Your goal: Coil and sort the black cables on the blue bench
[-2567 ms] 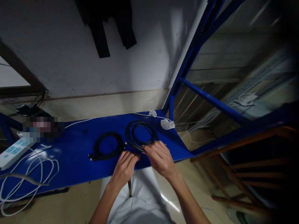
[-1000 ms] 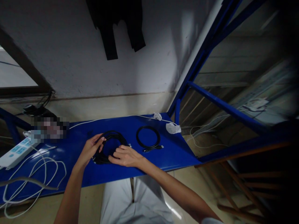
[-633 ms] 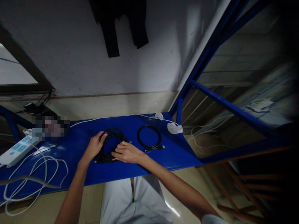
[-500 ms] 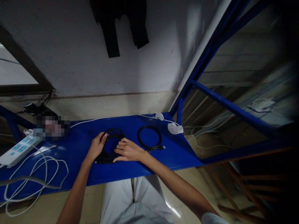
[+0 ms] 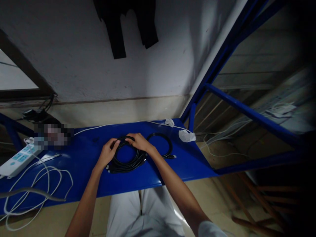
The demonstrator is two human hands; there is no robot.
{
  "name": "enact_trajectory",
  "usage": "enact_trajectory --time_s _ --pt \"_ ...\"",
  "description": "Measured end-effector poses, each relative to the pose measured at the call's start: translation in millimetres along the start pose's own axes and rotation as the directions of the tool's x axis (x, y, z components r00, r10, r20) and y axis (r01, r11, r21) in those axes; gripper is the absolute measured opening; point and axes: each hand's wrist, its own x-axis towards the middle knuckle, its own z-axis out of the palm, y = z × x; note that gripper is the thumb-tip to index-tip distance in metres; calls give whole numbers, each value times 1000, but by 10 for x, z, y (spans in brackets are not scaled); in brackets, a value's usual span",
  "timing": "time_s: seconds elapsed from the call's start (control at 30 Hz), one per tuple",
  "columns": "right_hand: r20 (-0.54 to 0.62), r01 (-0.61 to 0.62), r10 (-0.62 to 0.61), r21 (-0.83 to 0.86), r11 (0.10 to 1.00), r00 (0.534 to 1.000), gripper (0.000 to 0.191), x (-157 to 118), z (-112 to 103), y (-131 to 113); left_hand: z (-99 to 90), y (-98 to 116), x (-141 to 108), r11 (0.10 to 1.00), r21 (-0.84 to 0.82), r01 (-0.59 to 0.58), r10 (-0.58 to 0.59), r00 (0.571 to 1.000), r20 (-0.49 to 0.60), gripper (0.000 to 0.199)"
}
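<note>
Black cable coil (image 5: 128, 167) on the blue table (image 5: 82, 176): pinches its far edge with left hand (image 5: 108, 152) and right hand (image 5: 138, 142), with thumbs and fingers narrow round the strands, probably to keep the loops gathered; thinner coil (image 5: 170, 145) just beside, partly behind the right forearm (image 5: 170, 176).

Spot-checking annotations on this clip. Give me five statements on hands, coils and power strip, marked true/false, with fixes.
1. The left hand and right hand are both on the left black coil. True.
2. The right black coil lies on the blue table. True.
3. The left hand holds the right black coil. False: it is on the left one.
4. A white power strip is in view. True.
5. The power strip lies between the coils. False: it is left of both.
</note>
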Motion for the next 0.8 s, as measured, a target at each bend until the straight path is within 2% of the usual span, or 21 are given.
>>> enact_trajectory --time_s 0.07,0.13,0.17,0.27,0.37,0.8 --pt "-46 7 -7 0 1000 999 32 -68 24 31 -176 -159 35 996 88 -12 21 994 -108 44" --pt "-72 -1 0 -8 1000 997 40 -118 44 61 -381 -357 50 957 287 40 49 955 -294 41" --pt "-84 -5 5 -4 1000 996 43 -131 53 75 -475 -458 47 922 380 69 70 937 -342 39" --pt "-136 1 3 31 1000 991 42 -134 82 114 -661 -707 2 837 533 124 92 928 -360 34" --pt "-142 9 -3 42 999 990 39 -122 109 140 -701 -829 -57 819 551 159 77 922 -380 34" --pt "-147 -2 8 37 999 989 34 -132 151 177 -734 -852 -110 834 519 187 47 914 -404 35"
